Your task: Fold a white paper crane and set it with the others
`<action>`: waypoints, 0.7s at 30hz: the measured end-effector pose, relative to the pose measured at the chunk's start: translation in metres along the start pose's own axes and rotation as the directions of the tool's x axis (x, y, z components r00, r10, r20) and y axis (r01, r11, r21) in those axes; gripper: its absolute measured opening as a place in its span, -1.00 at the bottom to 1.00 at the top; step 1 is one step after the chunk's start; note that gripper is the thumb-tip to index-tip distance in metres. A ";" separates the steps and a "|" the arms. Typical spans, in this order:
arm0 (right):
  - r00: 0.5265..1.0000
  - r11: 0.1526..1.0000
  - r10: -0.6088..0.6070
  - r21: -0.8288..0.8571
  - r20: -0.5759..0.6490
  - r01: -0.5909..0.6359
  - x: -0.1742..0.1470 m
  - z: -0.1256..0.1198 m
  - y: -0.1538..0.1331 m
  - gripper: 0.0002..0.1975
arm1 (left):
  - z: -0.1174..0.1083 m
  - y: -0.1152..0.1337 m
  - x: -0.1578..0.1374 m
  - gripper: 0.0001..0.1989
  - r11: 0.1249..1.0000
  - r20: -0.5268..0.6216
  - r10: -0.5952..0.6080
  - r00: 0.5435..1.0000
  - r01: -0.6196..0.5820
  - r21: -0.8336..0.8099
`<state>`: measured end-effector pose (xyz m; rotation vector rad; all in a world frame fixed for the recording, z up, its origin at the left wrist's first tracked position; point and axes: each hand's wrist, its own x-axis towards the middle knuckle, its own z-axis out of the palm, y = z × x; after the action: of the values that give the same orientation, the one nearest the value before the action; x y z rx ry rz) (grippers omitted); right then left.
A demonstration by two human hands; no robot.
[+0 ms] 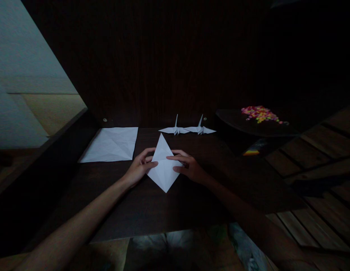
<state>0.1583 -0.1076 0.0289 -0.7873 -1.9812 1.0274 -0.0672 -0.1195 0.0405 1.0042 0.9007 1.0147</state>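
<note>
A white sheet of paper folded into a diamond (164, 173) is held between my two hands over the dark desk, one point aimed away from me and one toward me. My left hand (141, 164) grips its left edge, thumb on top and fingers behind. On the right edge, my right hand (188, 165) pinches the paper, with the thumb and a finger lying on the upper face and another finger behind. Beyond it, two white paper cranes (176, 130) stand side by side at the back, wings spread.
A creased white paper sheet (111, 145) lies flat at the back left. Small colourful pieces (261, 113) are heaped on a dark rounded shelf (234, 119) at the right. A dark back panel (152, 67) rises behind the desk (107, 203), and a side board (62, 139) borders its left.
</note>
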 end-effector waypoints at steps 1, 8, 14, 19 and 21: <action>1.000 0.999 0.015 0.035 0.007 -0.016 0.000 0.001 0.000 -0.62 | 0.000 0.000 0.000 -0.40 1.000 0.008 0.015 1.000 -0.016 0.016; 0.996 0.998 0.008 0.067 -0.093 -0.002 0.001 0.002 -0.008 -0.76 | 0.004 0.003 -0.007 -0.53 0.988 0.088 -0.012 0.996 -0.002 0.152; 0.987 0.996 0.085 0.048 -0.139 -0.079 -0.001 0.007 -0.010 -0.77 | 0.009 0.001 -0.011 -0.68 0.964 0.093 -0.053 0.994 0.026 0.265; 0.976 0.991 0.131 0.055 -0.171 -0.124 -0.002 0.012 -0.010 -0.74 | 0.013 0.000 -0.013 -0.68 0.955 0.058 -0.031 0.998 0.012 0.298; 0.977 0.992 0.123 0.042 -0.177 -0.118 -0.002 0.013 -0.010 -0.77 | 0.015 0.000 -0.013 -0.68 0.958 0.043 -0.016 0.999 0.003 0.288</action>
<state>0.1467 -0.1197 0.0318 -0.9588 -1.7791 1.0170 -0.0570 -0.1354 0.0460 1.2608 1.0351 0.8643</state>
